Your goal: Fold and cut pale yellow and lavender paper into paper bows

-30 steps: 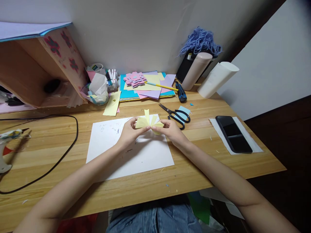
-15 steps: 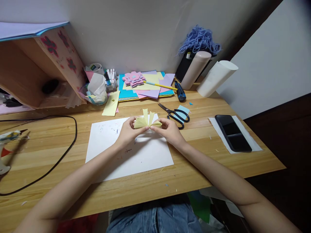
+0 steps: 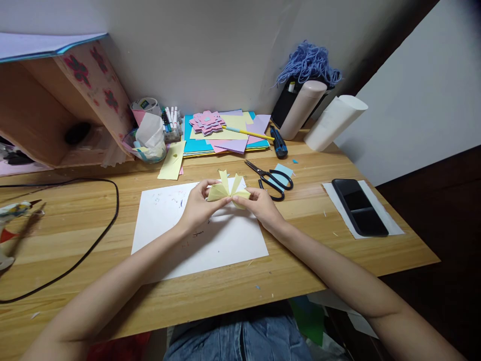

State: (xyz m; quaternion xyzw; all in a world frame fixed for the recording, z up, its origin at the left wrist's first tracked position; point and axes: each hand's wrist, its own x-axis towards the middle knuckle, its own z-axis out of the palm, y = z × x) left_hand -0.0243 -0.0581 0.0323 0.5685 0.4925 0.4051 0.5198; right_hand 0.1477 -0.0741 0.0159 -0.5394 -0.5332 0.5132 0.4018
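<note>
Between my two hands is a folded yellow paper piece (image 3: 228, 188) with several petal-like flaps spread out from its centre. My left hand (image 3: 199, 201) pinches its left side, thumb near the middle. On the other side, my right hand (image 3: 263, 204) grips the right flaps, its thumb also close to the centre. Both hands are above a white sheet (image 3: 225, 245) with small ink marks. Black-handled scissors (image 3: 276, 181) lie just beyond my right hand, partly over a light blue paper scrap (image 3: 282, 172).
A phone (image 3: 358, 206) rests at the right. Coloured papers with a pink paper flower (image 3: 206, 123), a utility knife (image 3: 278, 143) and a pencil are at the back. A black cable (image 3: 116, 200), glue gun (image 3: 11, 215) and painted box (image 3: 90, 75) are left.
The yellow paper's flaps have opened a little and tilted, with a lower flap now showing by my right fingers. Both hands keep their hold in nearly the same place.
</note>
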